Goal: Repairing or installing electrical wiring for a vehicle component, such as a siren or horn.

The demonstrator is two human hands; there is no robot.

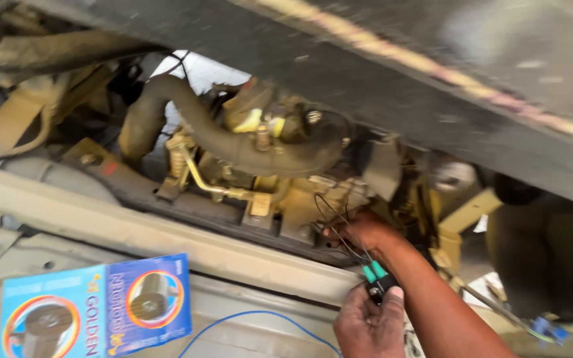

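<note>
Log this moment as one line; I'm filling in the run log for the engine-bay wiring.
left hand: pinches black connector | right hand: on thin black wires, grip unclear | nearby: blue wire, blue box

A grimy, dust-coated vehicle engine bay fills the view, with a thick dark rubber hose (233, 142) curving over tan-stained metal engine parts (266, 199). A dusty beige metal body ledge (134, 232) crosses below. A dark raised panel (399, 59) overhangs above. Daylight shows through a gap (200, 69) behind.
</note>
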